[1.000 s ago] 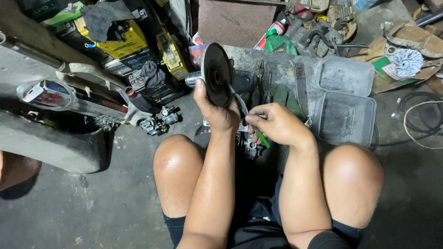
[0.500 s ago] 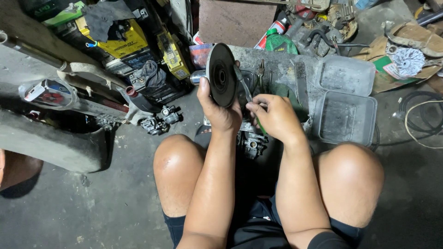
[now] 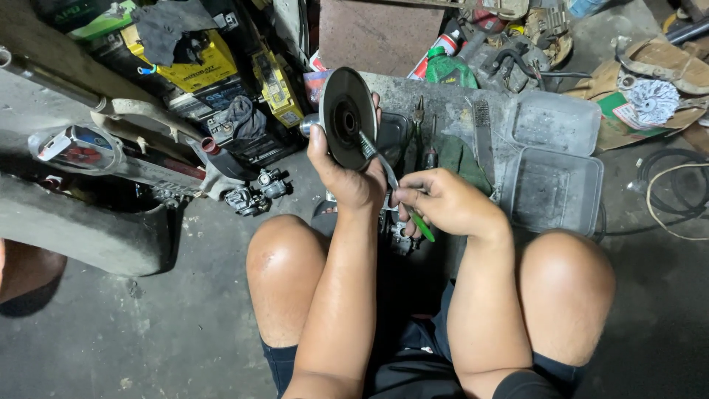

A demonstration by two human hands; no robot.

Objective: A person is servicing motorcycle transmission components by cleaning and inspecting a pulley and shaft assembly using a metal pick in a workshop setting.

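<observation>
My left hand (image 3: 347, 174) grips a dark round metal disc part (image 3: 344, 117) with a short shaft on its left side, held upright above my knees. My right hand (image 3: 447, 203) holds a slim metal tool with a green handle (image 3: 402, 201); its tip rests against the centre of the disc. I am squatting, with both knees below the hands. A small engine part lies on the floor under my hands, mostly hidden.
A grey concrete slab (image 3: 443, 100) carries a wire brush (image 3: 484, 140) and pliers. An open grey plastic box (image 3: 550, 181) lies to the right. Yellow batteries (image 3: 192, 63), a carburettor (image 3: 255, 193) and an exhaust pipe (image 3: 96, 151) are at left, a cable coil (image 3: 676, 196) at right.
The disc has tilted slightly and my right hand has brought the tool's tip up to its centre. Both hands have shifted a little.
</observation>
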